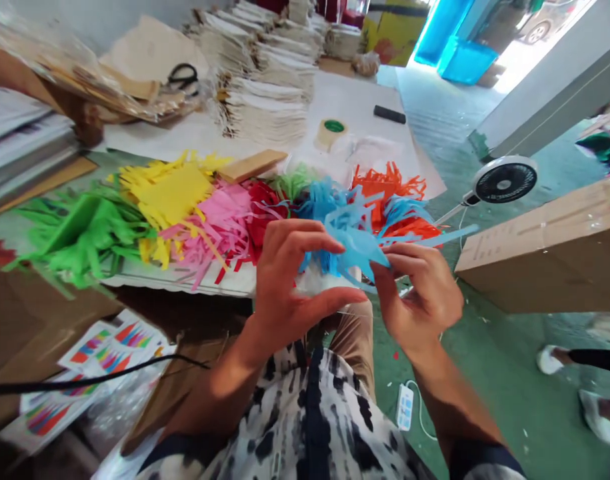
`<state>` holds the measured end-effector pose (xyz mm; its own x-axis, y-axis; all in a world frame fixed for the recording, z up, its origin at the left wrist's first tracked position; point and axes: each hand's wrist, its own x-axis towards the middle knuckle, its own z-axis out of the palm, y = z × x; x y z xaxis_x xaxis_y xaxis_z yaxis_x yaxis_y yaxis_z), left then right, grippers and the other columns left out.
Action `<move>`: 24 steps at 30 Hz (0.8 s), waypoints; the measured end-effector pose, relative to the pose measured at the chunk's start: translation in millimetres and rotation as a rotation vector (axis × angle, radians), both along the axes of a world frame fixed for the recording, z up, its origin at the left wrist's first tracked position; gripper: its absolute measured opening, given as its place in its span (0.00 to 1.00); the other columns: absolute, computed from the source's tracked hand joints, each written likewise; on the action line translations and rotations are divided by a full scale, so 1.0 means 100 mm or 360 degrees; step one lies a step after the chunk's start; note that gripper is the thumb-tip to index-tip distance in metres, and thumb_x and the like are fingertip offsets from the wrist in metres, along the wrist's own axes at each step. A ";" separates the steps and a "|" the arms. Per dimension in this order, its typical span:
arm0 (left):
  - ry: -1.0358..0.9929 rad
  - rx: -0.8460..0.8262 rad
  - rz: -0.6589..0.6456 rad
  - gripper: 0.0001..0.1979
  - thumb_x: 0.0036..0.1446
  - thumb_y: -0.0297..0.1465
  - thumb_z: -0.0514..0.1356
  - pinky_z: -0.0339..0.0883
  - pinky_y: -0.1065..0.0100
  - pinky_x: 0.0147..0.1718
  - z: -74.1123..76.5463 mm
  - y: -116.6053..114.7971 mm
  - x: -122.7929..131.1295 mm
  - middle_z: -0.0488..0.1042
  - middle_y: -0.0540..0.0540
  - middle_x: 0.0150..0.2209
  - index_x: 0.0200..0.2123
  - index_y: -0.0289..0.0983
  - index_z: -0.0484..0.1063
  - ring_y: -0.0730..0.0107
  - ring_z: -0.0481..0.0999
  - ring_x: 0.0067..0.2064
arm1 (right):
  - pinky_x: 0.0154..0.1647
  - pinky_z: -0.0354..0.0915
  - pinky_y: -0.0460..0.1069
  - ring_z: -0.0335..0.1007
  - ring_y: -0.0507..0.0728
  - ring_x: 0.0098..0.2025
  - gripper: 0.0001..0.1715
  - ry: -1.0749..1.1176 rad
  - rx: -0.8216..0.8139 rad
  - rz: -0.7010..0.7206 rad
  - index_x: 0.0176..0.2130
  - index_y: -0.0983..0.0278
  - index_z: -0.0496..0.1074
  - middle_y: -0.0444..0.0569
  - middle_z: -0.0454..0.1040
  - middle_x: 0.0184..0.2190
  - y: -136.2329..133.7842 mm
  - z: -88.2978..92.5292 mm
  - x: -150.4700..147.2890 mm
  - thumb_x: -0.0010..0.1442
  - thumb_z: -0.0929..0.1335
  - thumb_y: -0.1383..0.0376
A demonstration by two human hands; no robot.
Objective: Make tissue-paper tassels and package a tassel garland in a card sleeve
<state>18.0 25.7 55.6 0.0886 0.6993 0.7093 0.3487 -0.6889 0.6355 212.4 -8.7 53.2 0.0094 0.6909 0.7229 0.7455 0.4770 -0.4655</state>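
My right hand [419,287] pinches the corner of a light blue fringed paper piece [357,243] between thumb and fingers. My left hand [299,273] is beside its left part, thumb and fingers spread apart with nothing between them. Behind the hands, fringed paper lies in a row along the table edge: green [87,230], yellow [169,193], pink [225,217], dark red [267,213] and orange [385,187] with more blue. A pale green bunch [292,181] shows behind the blue.
On the table [355,93] are stacked white bundles [265,100], tape [332,131], a black bar [389,115], a wooden block [255,165] and scissors [183,78]. A fan [505,181] and a cardboard box [545,247] stand right. Another person's shoes [552,360] show.
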 end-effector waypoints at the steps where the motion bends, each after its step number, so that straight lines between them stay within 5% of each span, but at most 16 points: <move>1: -0.0010 0.0016 -0.0030 0.25 0.59 0.55 0.67 0.72 0.53 0.55 -0.03 -0.02 0.00 0.74 0.45 0.47 0.49 0.44 0.72 0.58 0.74 0.52 | 0.44 0.74 0.65 0.80 0.67 0.47 0.10 -0.0004 -0.0057 -0.0032 0.47 0.46 0.77 0.49 0.82 0.45 -0.04 -0.03 0.00 0.67 0.70 0.61; 6: -0.0292 0.0036 -0.0061 0.27 0.55 0.49 0.73 0.72 0.56 0.53 -0.10 -0.08 -0.02 0.71 0.47 0.46 0.52 0.45 0.69 0.61 0.73 0.50 | 0.44 0.74 0.64 0.81 0.66 0.45 0.09 -0.0017 -0.0172 -0.0019 0.45 0.45 0.77 0.48 0.83 0.43 -0.22 -0.10 -0.05 0.67 0.71 0.61; 12: 0.0149 0.0035 -0.0069 0.09 0.61 0.38 0.71 0.72 0.58 0.49 -0.03 -0.18 -0.13 0.74 0.47 0.45 0.40 0.44 0.77 0.63 0.73 0.48 | 0.39 0.75 0.61 0.80 0.63 0.40 0.12 0.0009 -0.0195 0.0198 0.48 0.46 0.76 0.47 0.82 0.43 -0.34 -0.09 -0.09 0.65 0.73 0.61; 16: 0.0048 -0.0449 -0.0689 0.10 0.65 0.39 0.66 0.76 0.59 0.42 0.04 -0.23 -0.29 0.78 0.46 0.36 0.34 0.41 0.72 0.63 0.77 0.40 | 0.53 0.75 0.64 0.77 0.66 0.53 0.31 0.0454 -0.0519 0.0543 0.62 0.50 0.69 0.54 0.77 0.55 -0.29 0.03 0.01 0.68 0.67 0.41; 19: 0.0049 -0.0952 -0.1117 0.15 0.65 0.46 0.64 0.72 0.63 0.27 0.05 -0.24 -0.39 0.74 0.48 0.27 0.33 0.42 0.72 0.67 0.73 0.28 | 0.68 0.65 0.66 0.65 0.68 0.69 0.42 0.0418 -0.0889 0.0905 0.69 0.52 0.62 0.55 0.68 0.68 -0.20 0.11 0.07 0.68 0.60 0.34; 22: 0.0105 -0.1272 -0.1313 0.20 0.62 0.51 0.65 0.62 0.67 0.18 0.05 -0.22 -0.45 0.68 0.50 0.22 0.30 0.41 0.72 0.72 0.65 0.21 | 0.68 0.64 0.66 0.67 0.68 0.67 0.34 0.0307 -0.1128 0.1228 0.54 0.55 0.75 0.53 0.75 0.61 -0.14 0.04 0.12 0.66 0.64 0.35; 24: 0.0010 -0.1431 -0.1341 0.23 0.60 0.54 0.65 0.62 0.68 0.17 0.05 -0.19 -0.47 0.68 0.50 0.22 0.29 0.41 0.71 0.72 0.66 0.21 | 0.55 0.72 0.60 0.76 0.64 0.51 0.26 0.0429 -0.1222 0.1308 0.39 0.58 0.76 0.51 0.80 0.45 -0.14 -0.06 0.16 0.63 0.69 0.39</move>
<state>-29.1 6.8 60.4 0.7501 0.6613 0.0032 0.0122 -0.0187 0.9998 228.7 -22.5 47.0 -0.5565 0.8167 0.1529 0.1742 0.2946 -0.9396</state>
